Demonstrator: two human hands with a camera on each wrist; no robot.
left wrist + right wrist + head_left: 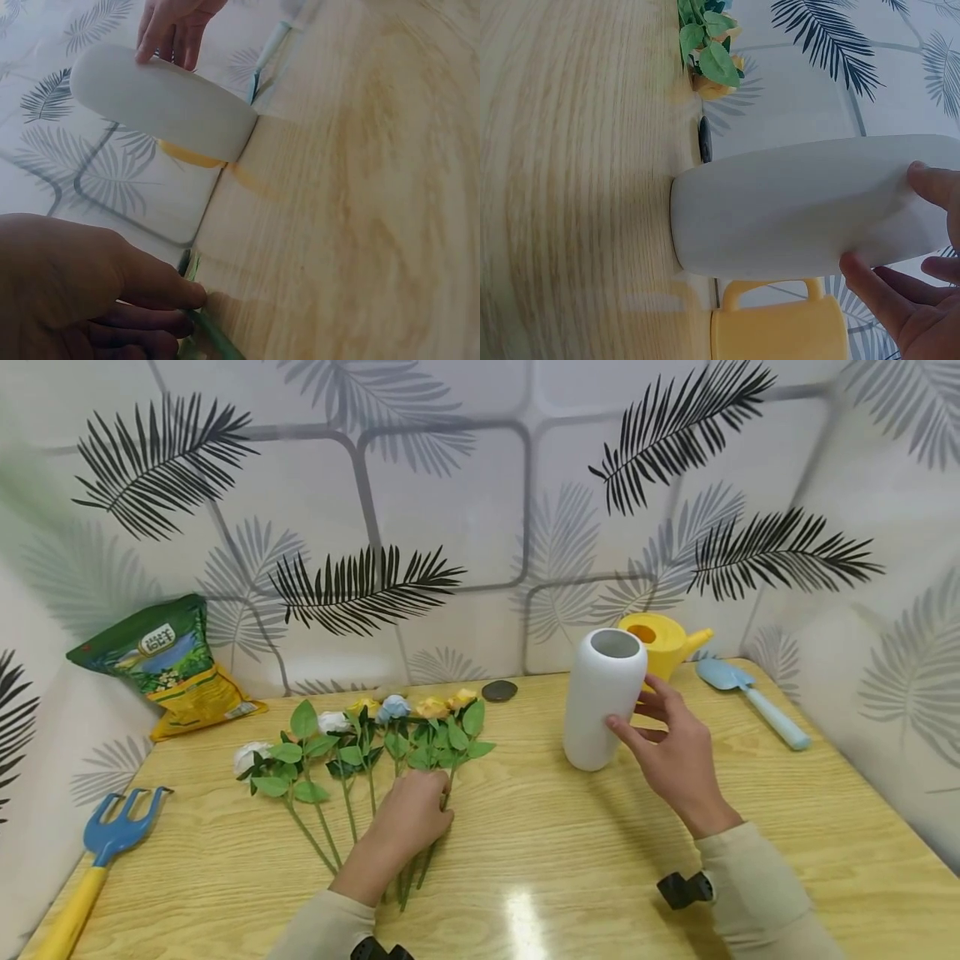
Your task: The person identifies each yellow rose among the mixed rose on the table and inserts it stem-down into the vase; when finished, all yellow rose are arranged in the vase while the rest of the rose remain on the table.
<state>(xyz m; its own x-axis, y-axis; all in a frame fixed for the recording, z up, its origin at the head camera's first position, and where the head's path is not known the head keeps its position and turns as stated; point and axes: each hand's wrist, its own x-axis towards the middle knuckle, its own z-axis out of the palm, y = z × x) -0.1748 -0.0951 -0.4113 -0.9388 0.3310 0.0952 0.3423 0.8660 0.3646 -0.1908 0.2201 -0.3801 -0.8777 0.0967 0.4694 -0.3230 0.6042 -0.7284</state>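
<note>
A tall white vase (600,714) stands on the table right of centre, its round mouth facing up. My right hand (681,756) holds its upper right side, thumb on the near face and fingers behind; the thumb and fingertips on the wall show in the right wrist view. Artificial flowers with white, blue and yellow-orange heads lie side by side, heads toward the wall. My left hand (408,818) is low over the right-hand flowers, pinching a green stem (217,337) between thumb and fingers. The hand hides part of the stems.
Behind the vase sits a yellow watering can (663,643), with a pale blue trowel (757,697) to its right. A dark stone (498,691) lies near the wall. At left are a green-and-yellow bag (176,664) and a blue hand fork (112,835) with a yellow handle.
</note>
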